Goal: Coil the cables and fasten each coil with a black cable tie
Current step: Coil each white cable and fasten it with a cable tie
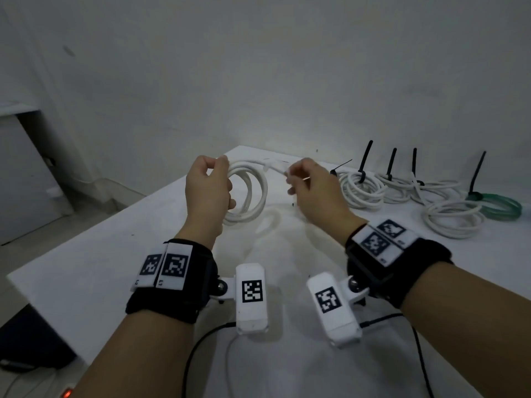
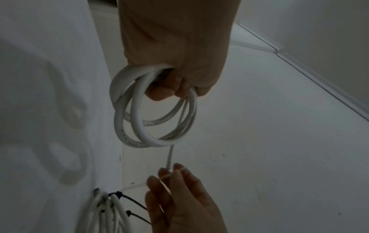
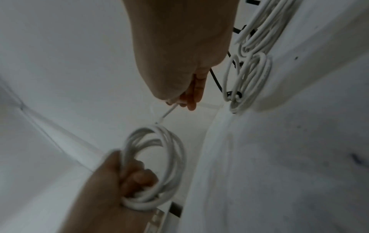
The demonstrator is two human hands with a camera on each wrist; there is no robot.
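Observation:
My left hand point(image 1: 208, 185) grips a white cable coil point(image 1: 253, 193) of several loops, held upright above the white table point(image 1: 115, 254). The same coil point(image 2: 153, 113) hangs from my curled left fingers point(image 2: 165, 89) in the left wrist view. My right hand point(image 1: 309, 185) pinches the cable's free end point(image 1: 277, 169) just right of the coil; its fingertips point(image 2: 175, 171) close on the thin end point(image 2: 169, 159). In the right wrist view the right hand point(image 3: 185, 97) holds that end point(image 3: 168, 112) above the coil point(image 3: 159, 165).
Several tied coils lie in a row at the table's back right: white ones point(image 1: 362, 191) with black cable ties point(image 1: 365, 159) standing up, one green coil point(image 1: 500, 206) and a white coil point(image 1: 454, 219) in front. A loose black tie point(image 1: 340, 166) lies behind my right hand.

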